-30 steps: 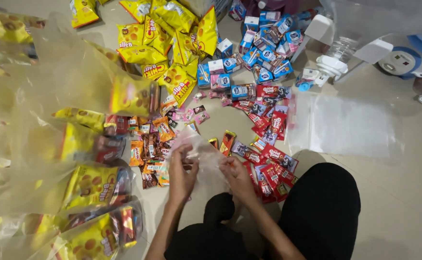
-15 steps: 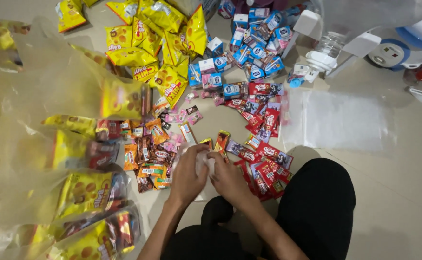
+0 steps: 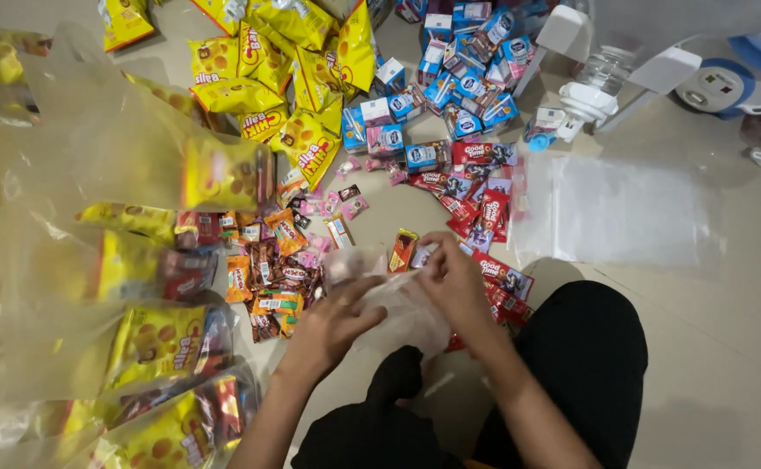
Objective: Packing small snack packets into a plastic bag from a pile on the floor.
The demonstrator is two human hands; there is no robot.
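Hands are gripping a crumpled clear plastic bag (image 3: 398, 308) above the floor (image 3: 728, 347), the left hand (image 3: 333, 326) curling shut on its lower edge and the right hand (image 3: 454, 278) pinching its upper edge, while red snack packets (image 3: 502, 278) are lying just beside the right hand

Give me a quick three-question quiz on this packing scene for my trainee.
1. True or false: both hands grip the clear plastic bag.
2. Which snacks lie under the right hand? A) blue cartons B) red packets C) yellow bags
3. Fill in: the flat stack of empty clear bags lies on the floor on the person's ___ side.

Key: 1 true: the left hand holds it too. 2 B: the red packets; the blue cartons and yellow bags lie farther away. 3 right.
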